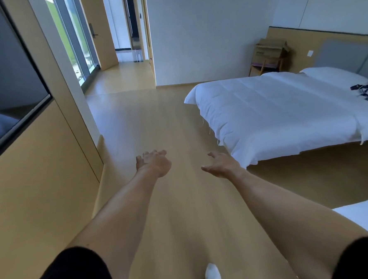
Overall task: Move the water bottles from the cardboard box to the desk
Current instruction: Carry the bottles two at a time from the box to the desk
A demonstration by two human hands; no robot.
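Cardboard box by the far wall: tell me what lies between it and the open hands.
Head view: bare wooden floor and the white bed's corner separate the left hand and right hand from the cardboard box.

We can read no text; the dark print on the box point(270, 49) is too blurred.

Soft daylight comes in through the window point(73, 38) at upper left and fills the room evenly; nothing is dim. The floor point(147, 120) shows a pale sheen near the glass, and the bed point(274, 110) reads bright white with a faint blue cast. Shadows are weak, only a soft dark band under the bed's edge. The wide lens bends the walls and door frames outward toward the edges. The whole picture is slightly soft, with smeared detail on the hands point(156, 164) and the far box point(270, 47).
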